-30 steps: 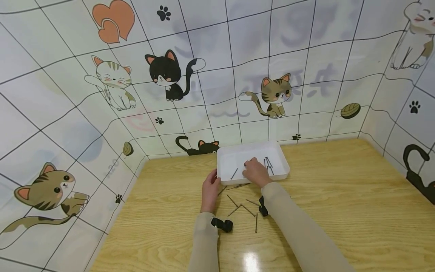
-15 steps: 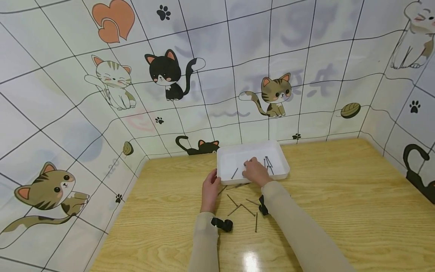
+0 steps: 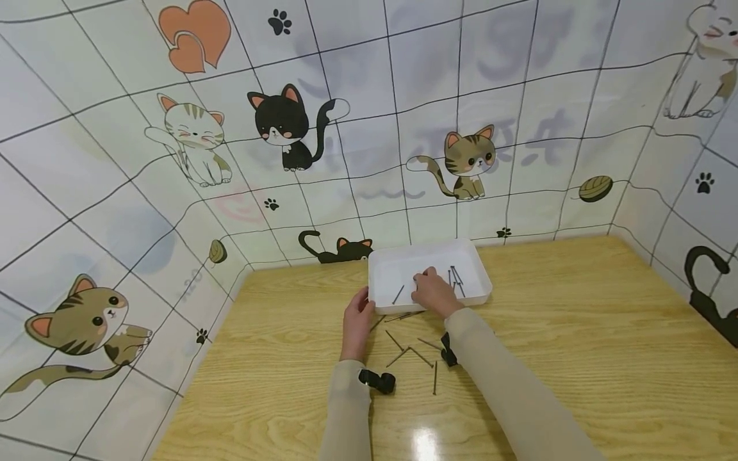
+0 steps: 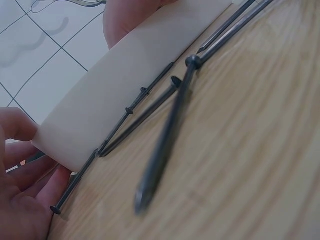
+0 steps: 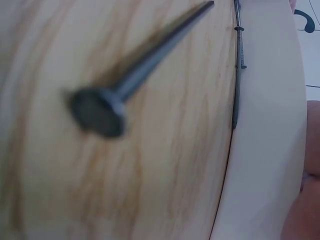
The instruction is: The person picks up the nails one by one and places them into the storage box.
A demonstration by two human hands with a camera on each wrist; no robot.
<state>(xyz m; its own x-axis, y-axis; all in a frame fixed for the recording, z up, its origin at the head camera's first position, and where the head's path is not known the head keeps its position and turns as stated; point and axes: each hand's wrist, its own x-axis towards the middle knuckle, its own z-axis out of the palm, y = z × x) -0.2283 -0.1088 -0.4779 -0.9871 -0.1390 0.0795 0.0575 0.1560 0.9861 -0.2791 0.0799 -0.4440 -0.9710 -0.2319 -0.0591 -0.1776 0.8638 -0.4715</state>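
Note:
Steel nails lie inside a white plastic tray [image 3: 398, 262] at the table's back edge; one nail [image 3: 398, 294] is on the left of its floor, several more [image 3: 455, 275] on the right. My left hand [image 3: 357, 323] grips the tray's near left corner, thumb at the rim and fingers lower on the wall in the left wrist view. Over the near rim reaches my right hand [image 3: 434, 292], its fingers curled and pinching a nail low inside the tray. Only a small dark end shows at its fingertips; the rest is hidden by the hand.
Several loose nails [image 3: 408, 349] are scattered on the wooden table [image 3: 277, 358] between the forearms. Others [image 4: 140, 100] lie along the tray's near wall. A cat-patterned wall covering [image 3: 357, 147] rises right behind the tray and on both sides.

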